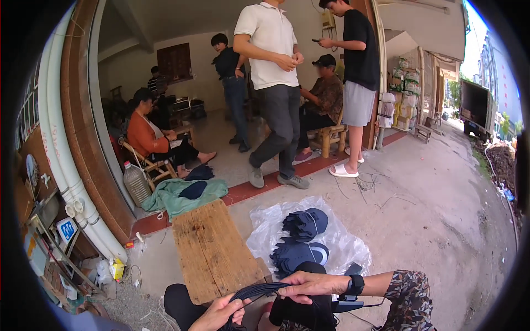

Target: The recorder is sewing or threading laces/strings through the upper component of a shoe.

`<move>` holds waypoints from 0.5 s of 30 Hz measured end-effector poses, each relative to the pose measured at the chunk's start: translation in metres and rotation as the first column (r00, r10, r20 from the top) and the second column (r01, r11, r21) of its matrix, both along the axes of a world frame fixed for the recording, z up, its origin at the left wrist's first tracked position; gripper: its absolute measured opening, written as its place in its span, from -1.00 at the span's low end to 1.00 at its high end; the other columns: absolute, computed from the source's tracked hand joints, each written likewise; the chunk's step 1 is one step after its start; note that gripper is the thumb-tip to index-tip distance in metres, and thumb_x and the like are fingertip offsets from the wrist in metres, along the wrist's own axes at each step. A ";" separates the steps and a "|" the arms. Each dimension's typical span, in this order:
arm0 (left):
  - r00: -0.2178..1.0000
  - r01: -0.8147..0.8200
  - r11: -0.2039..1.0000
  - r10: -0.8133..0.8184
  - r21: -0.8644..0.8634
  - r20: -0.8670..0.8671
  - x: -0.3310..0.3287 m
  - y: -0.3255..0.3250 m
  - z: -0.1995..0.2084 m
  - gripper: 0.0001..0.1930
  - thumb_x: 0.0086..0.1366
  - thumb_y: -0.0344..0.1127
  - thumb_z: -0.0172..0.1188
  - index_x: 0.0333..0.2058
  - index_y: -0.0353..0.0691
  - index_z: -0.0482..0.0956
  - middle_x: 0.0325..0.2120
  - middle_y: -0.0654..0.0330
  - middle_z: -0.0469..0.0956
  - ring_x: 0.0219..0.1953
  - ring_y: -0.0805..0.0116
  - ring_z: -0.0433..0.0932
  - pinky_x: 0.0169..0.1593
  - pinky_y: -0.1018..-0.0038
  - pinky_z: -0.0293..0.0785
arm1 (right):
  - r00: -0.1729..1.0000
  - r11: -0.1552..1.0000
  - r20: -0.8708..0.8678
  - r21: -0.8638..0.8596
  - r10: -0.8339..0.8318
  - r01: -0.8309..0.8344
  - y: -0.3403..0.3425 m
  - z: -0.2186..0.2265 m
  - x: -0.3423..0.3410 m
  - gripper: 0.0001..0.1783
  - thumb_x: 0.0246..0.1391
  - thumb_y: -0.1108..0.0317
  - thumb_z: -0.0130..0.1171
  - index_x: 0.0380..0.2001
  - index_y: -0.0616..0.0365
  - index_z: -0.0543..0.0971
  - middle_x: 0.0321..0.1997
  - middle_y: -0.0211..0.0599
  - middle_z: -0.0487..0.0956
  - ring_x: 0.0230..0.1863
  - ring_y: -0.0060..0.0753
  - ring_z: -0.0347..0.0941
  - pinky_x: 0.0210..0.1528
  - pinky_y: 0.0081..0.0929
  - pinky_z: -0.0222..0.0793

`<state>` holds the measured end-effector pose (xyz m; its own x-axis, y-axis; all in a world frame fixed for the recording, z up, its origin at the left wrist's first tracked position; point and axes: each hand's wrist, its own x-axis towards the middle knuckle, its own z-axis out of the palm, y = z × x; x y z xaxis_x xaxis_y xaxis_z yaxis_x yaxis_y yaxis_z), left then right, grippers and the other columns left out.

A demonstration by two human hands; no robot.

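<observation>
A bundle of thin dark strands (259, 289) arches above my lap between my two hands. Its left end is gripped by my left hand (218, 314), fingers curled around it. My right hand (314, 284) pinches the other end, thumb on top, with a black watch on that wrist. Whether the strands are cord or narrow fabric strips is too small to tell. Just ahead stands a worn wooden bench (215, 248). To its right, two stacks of dark blue cut fabric pieces (301, 256) lie on a clear plastic sheet (353, 251), each with a pale band round it.
A green sack (190, 190) with dark cloth on it and a large plastic jug (135, 182) sit by the doorway. Several people are near it: one in a white shirt (265, 49) mid-step, one in orange (148, 132) seated. White pipes (72, 165) run down the left.
</observation>
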<state>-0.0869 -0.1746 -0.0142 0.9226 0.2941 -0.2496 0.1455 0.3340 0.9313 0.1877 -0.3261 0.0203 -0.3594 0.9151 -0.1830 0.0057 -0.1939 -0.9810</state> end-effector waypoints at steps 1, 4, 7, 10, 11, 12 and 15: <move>0.999 0.019 0.999 -0.020 -0.029 -0.037 -0.006 -0.006 0.000 -0.65 0.57 -0.17 0.00 0.02 -0.42 0.45 -0.51 0.35 0.29 -0.47 0.54 0.30 -0.34 0.52 0.39 | 0.999 1.000 0.027 -0.025 -0.018 0.019 0.000 -0.005 -0.006 -0.65 0.47 0.06 -0.01 -0.08 0.15 0.50 -0.65 -0.66 0.31 -0.63 -0.82 0.25 -0.56 -0.74 0.19; 0.999 -0.016 0.995 0.012 -0.094 -0.042 0.016 0.008 0.006 -0.68 0.58 -0.16 -0.02 -0.05 -0.36 0.47 -0.53 0.39 0.29 -0.51 0.59 0.26 -0.43 0.60 0.29 | 0.985 0.984 -0.019 0.062 -0.169 0.170 0.012 0.004 0.012 -0.50 0.50 -0.04 -0.14 -0.16 0.20 0.54 -0.67 -0.55 0.34 -0.68 -0.72 0.22 -0.59 -0.69 0.19; 0.999 0.012 0.996 -0.009 -0.093 0.035 0.033 0.016 0.017 -0.66 0.58 -0.11 -0.02 -0.09 -0.33 0.46 -0.55 0.46 0.24 -0.55 0.66 0.17 -0.50 0.67 0.16 | 0.946 0.947 -0.053 0.023 -0.319 0.321 0.007 0.007 0.027 -0.43 0.51 -0.03 -0.20 -0.05 0.30 0.55 -0.66 -0.51 0.38 -0.71 -0.69 0.23 -0.61 -0.68 0.17; 0.999 0.011 0.997 -0.008 -0.075 0.033 0.036 0.016 0.018 -0.65 0.58 -0.10 -0.02 -0.09 -0.35 0.46 -0.54 0.43 0.25 -0.54 0.65 0.18 -0.51 0.65 0.19 | 0.937 0.937 0.030 0.032 -0.348 0.347 0.007 0.000 0.036 -0.37 0.51 -0.09 -0.23 0.07 0.33 0.50 -0.66 -0.50 0.40 -0.73 -0.71 0.24 -0.67 -0.67 0.17; 1.000 0.004 0.997 -0.003 -0.082 0.010 0.034 0.015 0.017 -0.65 0.58 -0.10 -0.02 -0.08 -0.36 0.46 -0.53 0.43 0.25 -0.54 0.64 0.19 -0.50 0.64 0.21 | 0.939 0.939 0.034 0.008 -0.343 0.343 0.009 -0.004 0.037 -0.36 0.50 -0.11 -0.22 0.08 0.33 0.50 -0.65 -0.49 0.41 -0.73 -0.72 0.24 -0.67 -0.67 0.17; 1.000 -0.011 0.996 0.010 -0.094 -0.009 0.031 0.016 0.014 -0.65 0.58 -0.10 -0.02 -0.08 -0.36 0.46 -0.53 0.43 0.25 -0.54 0.64 0.19 -0.50 0.64 0.21 | 0.942 0.942 0.018 -0.009 -0.334 0.335 0.011 -0.006 0.035 -0.35 0.49 -0.12 -0.21 0.09 0.32 0.50 -0.63 -0.49 0.43 -0.72 -0.73 0.25 -0.67 -0.68 0.17; 1.000 -0.004 0.992 0.002 -0.125 -0.022 0.035 0.019 -0.001 -0.64 0.59 -0.11 -0.03 -0.07 -0.37 0.47 -0.53 0.42 0.25 -0.53 0.63 0.20 -0.48 0.64 0.25 | 0.942 0.941 -0.026 -0.061 -0.335 0.333 0.005 -0.006 0.042 -0.42 0.46 -0.08 -0.07 0.11 0.27 0.50 -0.58 -0.51 0.47 -0.69 -0.76 0.28 -0.63 -0.73 0.21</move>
